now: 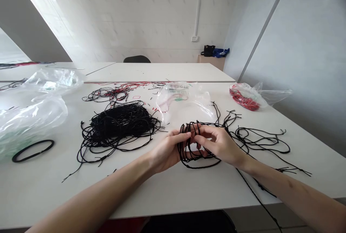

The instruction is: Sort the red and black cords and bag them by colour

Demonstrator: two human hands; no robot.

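Several loops of black braided cord (192,156) hang around the fingers of my left hand (169,150), its thumb pressed on them. My right hand (223,146) pinches at the right side of the same loops, thumb and index finger close together. Loose black cords (259,139) with knotted ends trail to the right, and one runs down over the table's front edge. A large pile of black cords (119,123) lies left of my hands.
Behind my hands lies a clear plastic bag (186,99). A bag of red cords (244,99) is at the right. Larger clear bags (35,114) and a black ring (34,150) are at the left. Red and black cords (110,94) lie behind the pile on the white table (151,197).
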